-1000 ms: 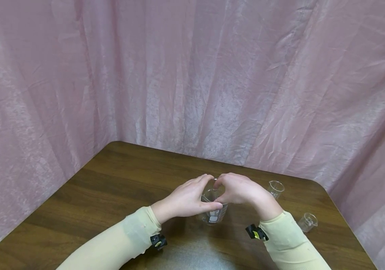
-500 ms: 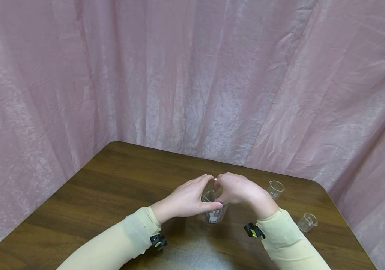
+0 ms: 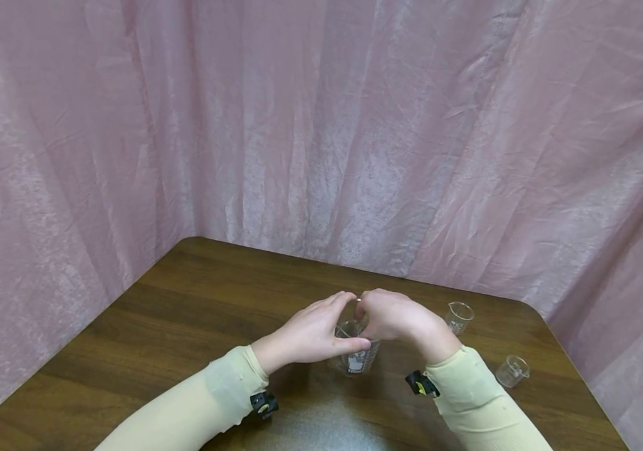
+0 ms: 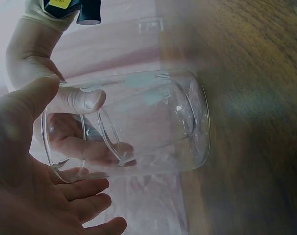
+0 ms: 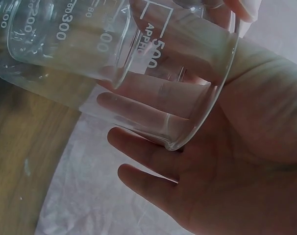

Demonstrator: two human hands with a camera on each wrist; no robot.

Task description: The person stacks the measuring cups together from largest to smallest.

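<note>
A large glass beaker [image 3: 357,362] marked 500 ml stands upright on the table in the head view. Inside it sits a smaller glass beaker [image 4: 153,129], its rim below the larger one's. My left hand [image 3: 306,335] curves round the large beaker's mouth from the left, thumb at the near side. From the right, my right hand [image 3: 397,319] reaches into the mouth. In the left wrist view its thumb and fingers lie at opposite sides of the smaller beaker's rim, pinching it. The right wrist view shows other fingers outside the glass; exact contact there is hard to tell.
Two small glass beakers stand on the right of the wooden table [image 3: 186,300]: one farther back [image 3: 459,317], one nearer [image 3: 512,371] beside the right sleeve. A pink curtain [image 3: 321,125] hangs behind the table's far edge.
My right wrist and forearm have shifted slightly left. My left hand and the large beaker look the same.
</note>
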